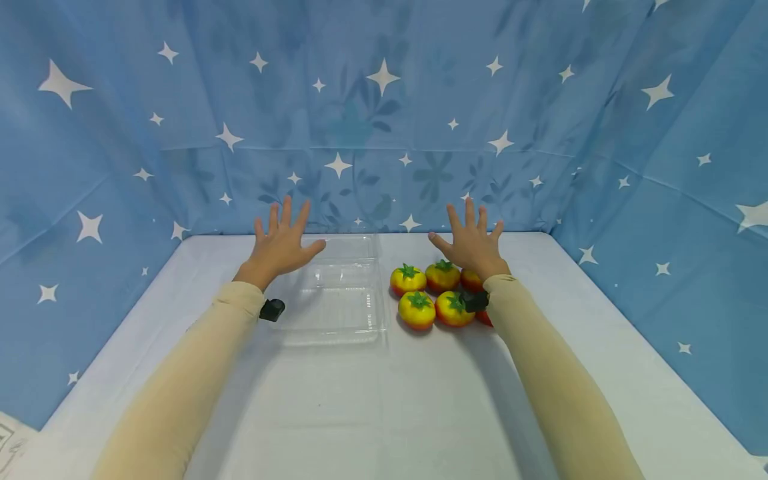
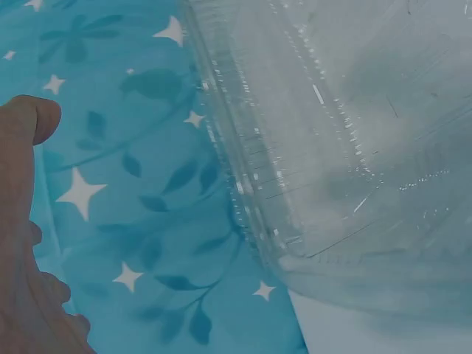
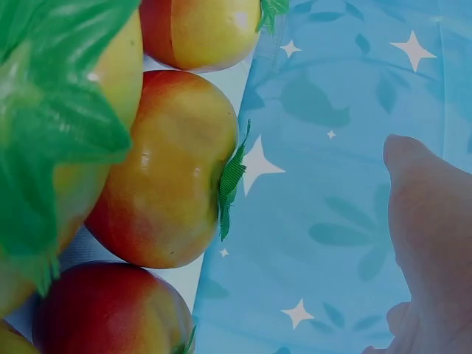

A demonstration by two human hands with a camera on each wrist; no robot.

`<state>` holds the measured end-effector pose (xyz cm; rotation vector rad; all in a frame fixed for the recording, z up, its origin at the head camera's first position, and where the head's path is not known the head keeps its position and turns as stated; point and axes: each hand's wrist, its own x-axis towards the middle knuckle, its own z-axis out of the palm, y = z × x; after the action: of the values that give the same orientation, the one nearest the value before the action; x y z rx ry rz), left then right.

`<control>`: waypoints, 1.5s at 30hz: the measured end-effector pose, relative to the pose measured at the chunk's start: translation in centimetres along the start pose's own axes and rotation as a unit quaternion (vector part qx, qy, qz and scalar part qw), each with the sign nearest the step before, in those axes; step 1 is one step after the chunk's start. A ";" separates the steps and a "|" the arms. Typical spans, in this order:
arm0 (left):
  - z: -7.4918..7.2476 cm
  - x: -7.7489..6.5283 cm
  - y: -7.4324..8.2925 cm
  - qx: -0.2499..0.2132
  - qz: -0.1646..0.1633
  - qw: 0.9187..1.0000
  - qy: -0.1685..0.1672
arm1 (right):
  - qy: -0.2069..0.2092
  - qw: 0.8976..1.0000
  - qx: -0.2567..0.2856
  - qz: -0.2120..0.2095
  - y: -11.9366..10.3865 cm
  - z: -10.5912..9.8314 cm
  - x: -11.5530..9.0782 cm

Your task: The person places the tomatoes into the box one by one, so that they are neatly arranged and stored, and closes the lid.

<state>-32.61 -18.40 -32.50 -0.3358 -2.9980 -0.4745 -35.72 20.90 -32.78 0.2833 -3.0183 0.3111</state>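
Observation:
Both hands hover above the white table with fingers spread, holding nothing. The left hand point(image 1: 279, 249) is over the left part of a clear plastic container point(image 1: 336, 308); its thumb point(image 2: 33, 122) shows at the edge of the left wrist view. Above and behind a group of several yellow-red toy persimmons point(image 1: 417, 311) with green leaf caps is the right hand point(image 1: 473, 245). The right forearm hides part of that group. Close up in the right wrist view, a persimmon point(image 3: 166, 169) lies between others, apart from the right thumb point(image 3: 424, 184).
Blue curtains point(image 1: 384, 120) with white stars and leaf prints stand behind the table point(image 1: 336, 413) and along both sides. A small black device point(image 1: 272, 309) sits at the left wrist, and another black device point(image 1: 476, 302) at the right.

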 end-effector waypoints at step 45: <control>6.3 -13.5 -3.6 -0.331 -0.017 0.943 -0.019 | -0.018 0.995 0.094 0.003 2.1 0.3 -2.0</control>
<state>-20.62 -22.48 -41.14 -0.3305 -2.7823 -1.4895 -34.20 23.19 -33.65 0.2982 -3.0289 0.5996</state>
